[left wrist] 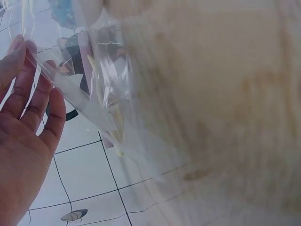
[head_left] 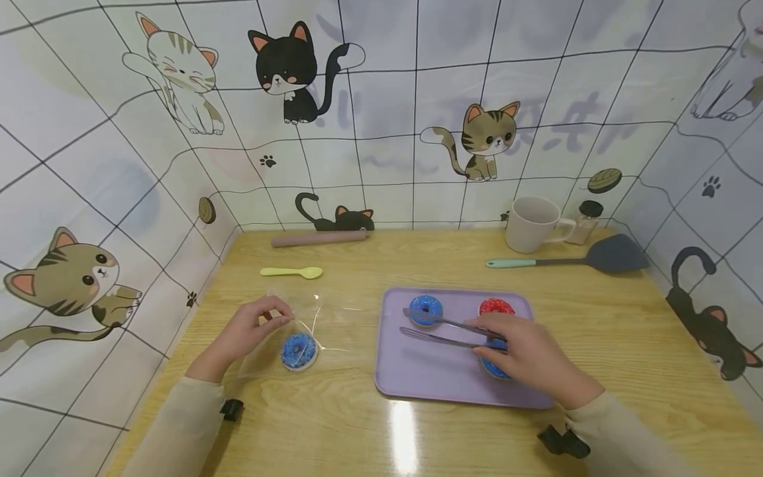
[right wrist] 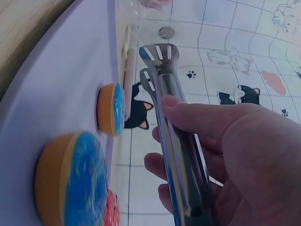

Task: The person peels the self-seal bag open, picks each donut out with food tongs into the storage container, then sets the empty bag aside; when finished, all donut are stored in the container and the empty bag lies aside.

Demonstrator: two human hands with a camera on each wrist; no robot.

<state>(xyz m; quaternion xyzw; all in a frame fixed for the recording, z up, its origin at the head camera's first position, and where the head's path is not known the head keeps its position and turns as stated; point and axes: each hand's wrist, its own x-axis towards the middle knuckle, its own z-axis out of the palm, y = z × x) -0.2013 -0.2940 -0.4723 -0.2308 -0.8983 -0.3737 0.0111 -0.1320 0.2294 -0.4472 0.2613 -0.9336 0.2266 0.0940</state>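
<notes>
My left hand pinches the edge of a clear plastic bag between thumb and fingers. A blue doughnut with sprinkles lies at the bag, its lower part over the wood; the plastic seems to cover it. My right hand holds metal tongs, thumb on one arm and fingers on the other. The tongs' slotted tips are apart with nothing between them, above a purple tray. On the tray sit a blue doughnut, a red doughnut and another blue doughnut, partly hidden by my right hand in the head view.
Behind the bag lie a yellow spoon and a mauve rolling pin. At the back right stand a white mug and a black-capped jar, with a spatula in front. Cat-patterned walls enclose the wooden table.
</notes>
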